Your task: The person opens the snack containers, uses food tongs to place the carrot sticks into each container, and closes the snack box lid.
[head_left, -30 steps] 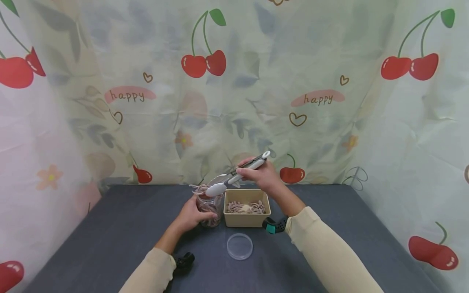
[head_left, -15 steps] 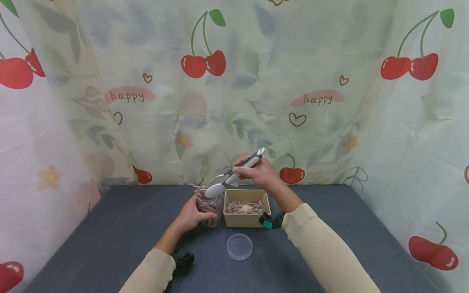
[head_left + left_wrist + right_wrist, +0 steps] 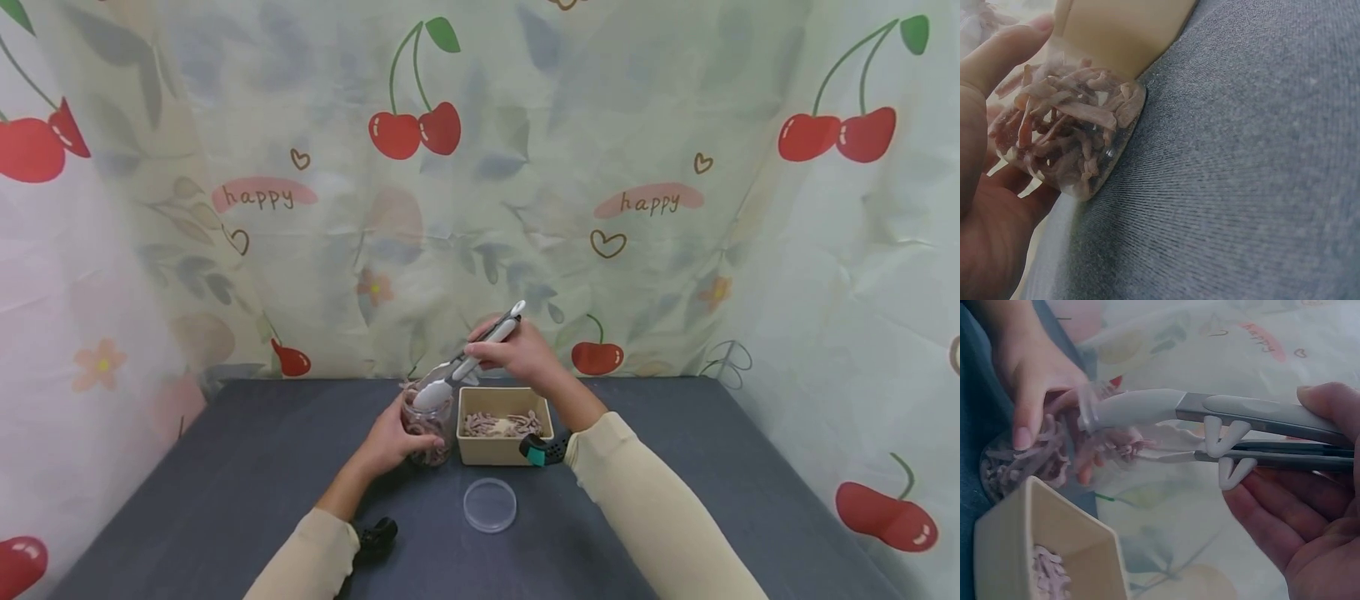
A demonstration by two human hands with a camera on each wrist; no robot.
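I see the left hand (image 3: 393,437) with its fingers bent round a clear jar (image 3: 442,429), opened only as wide as the jar needs. The jar rests with its base on the desk (image 3: 262,467), within these fingers. The right hand (image 3: 521,350) has its fingers closed round the tongs (image 3: 467,367) — the ends are at the jar mouth, left of the right fingers and lower. Whether they squeeze anything I cannot tell.

The pinkish strips (image 3: 1085,112) inside look light, soft and easy to tangle; I would take a small bunch by its middle. The jar seems stiff but slippery, glass or plastic I cannot say, so I would hold its body below the rim. The tongs should be springy, best held on the pale grips.

A beige box (image 3: 487,452) with more strips stands just right of the left fingers; a clear lid (image 3: 491,506) lies nearer to me. The word "happy" (image 3: 258,197) is printed twice on the curtain (image 3: 480,208) beyond the fingers — no brand or label can I read.
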